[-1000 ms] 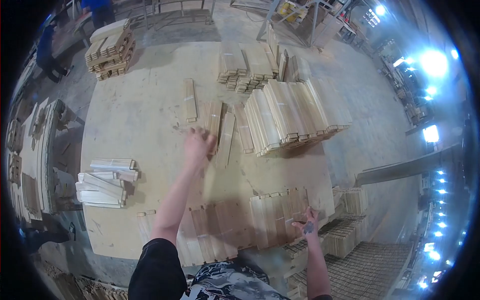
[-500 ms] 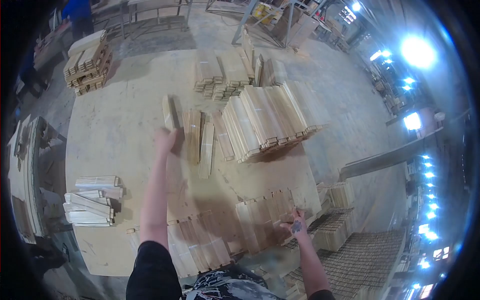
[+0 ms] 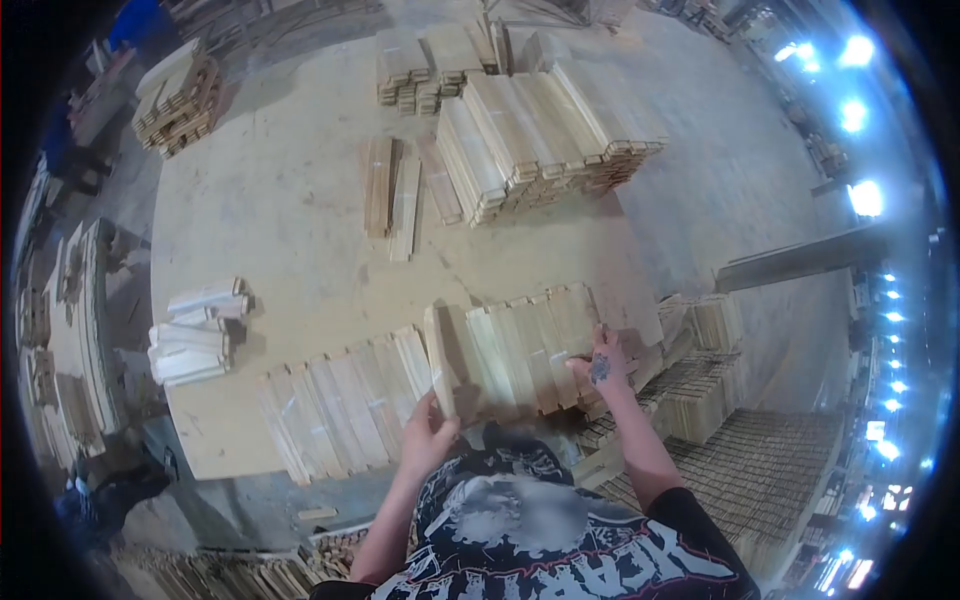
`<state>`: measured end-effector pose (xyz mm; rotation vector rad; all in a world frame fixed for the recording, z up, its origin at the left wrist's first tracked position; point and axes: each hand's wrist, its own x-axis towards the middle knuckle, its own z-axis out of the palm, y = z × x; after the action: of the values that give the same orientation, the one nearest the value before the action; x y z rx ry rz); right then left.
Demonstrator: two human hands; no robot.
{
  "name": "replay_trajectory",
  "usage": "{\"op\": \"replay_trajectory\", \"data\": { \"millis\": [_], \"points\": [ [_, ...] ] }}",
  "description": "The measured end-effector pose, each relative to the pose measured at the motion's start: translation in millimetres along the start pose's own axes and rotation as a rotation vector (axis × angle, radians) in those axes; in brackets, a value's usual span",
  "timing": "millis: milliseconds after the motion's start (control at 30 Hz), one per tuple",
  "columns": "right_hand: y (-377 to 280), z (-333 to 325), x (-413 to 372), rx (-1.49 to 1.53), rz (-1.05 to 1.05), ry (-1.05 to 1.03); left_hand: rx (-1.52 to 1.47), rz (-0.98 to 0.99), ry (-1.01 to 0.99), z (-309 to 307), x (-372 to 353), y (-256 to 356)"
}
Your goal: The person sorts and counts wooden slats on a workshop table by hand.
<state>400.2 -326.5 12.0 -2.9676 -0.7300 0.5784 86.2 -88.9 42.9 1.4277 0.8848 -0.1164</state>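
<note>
In my left hand (image 3: pixel 430 432) is the near end of a narrow wooden slat (image 3: pixel 438 360), tilted up at the right end of a row of slats (image 3: pixel 335 410) along the near table edge. A second row of slats (image 3: pixel 530 350) lies to the right, past a gap. My right hand (image 3: pixel 602 366) rests at the right end of that second row, its thumb and fingers apart around the last slat's edge.
A tall stack of slats (image 3: pixel 550 125) stands at the back of the table (image 3: pixel 270 200). Loose slats (image 3: pixel 378 190) lie left of it. Pale pieces (image 3: pixel 190 350) are at the left, a crossed stack (image 3: pixel 178 100) behind. A person (image 3: pixel 75 150) is at far left.
My left hand has brought the slat from the middle of the table to the near rows. My right hand stays at the right row. The view has tilted down.
</note>
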Motion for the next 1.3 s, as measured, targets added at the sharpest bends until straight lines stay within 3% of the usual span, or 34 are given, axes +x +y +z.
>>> {"op": "replay_trajectory", "data": {
  "millis": [100, 200, 233, 367, 500, 600, 833, 867, 1000, 1100, 1200, 1300],
  "points": [
    [7, 7, 3, -0.035, -0.067, 0.057, 0.621, 0.353, 0.447, 56, -7, -23],
    [9, 2, 2, -0.035, -0.083, 0.036, 0.726, 0.106, 0.389, 93, -4, -17],
    [14, 1, 2, -0.018, -0.104, 0.035, 0.714, 0.161, 0.440, 101, 0, -24],
    [34, -6, 2, 0.144, -0.166, 0.049, 0.656, 0.084, 0.596, 106, 16, -9],
    [61, 2, 13, 0.378, -0.204, 0.111, 0.695, 0.071, 0.650, 115, 47, -13],
    [74, 1, 15, 0.645, -0.222, 0.033, 0.693, 0.041, 0.645, 131, 51, -2],
    [114, 10, 38, 0.414, -0.222, 0.222, 0.634, 0.085, 0.564, 171, 59, 11],
    [115, 6, 41, 0.397, -0.187, 0.172, 0.632, 0.111, 0.554, 174, 62, 10],
    [110, -24, 40, 0.383, -0.107, 0.058, 0.643, 0.166, 0.526, 160, 70, 17],
    [108, -32, 40, 0.423, -0.095, 0.041, 0.635, 0.159, 0.469, 114, 86, 42],
    [103, -29, 41, 0.346, -0.056, 0.066, 0.544, 0.289, 0.754, 66, 119, 55],
    [104, -22, 44, 0.433, -0.034, 0.088, 0.566, 0.322, 0.804, 21, 135, 63]
  ]
}}
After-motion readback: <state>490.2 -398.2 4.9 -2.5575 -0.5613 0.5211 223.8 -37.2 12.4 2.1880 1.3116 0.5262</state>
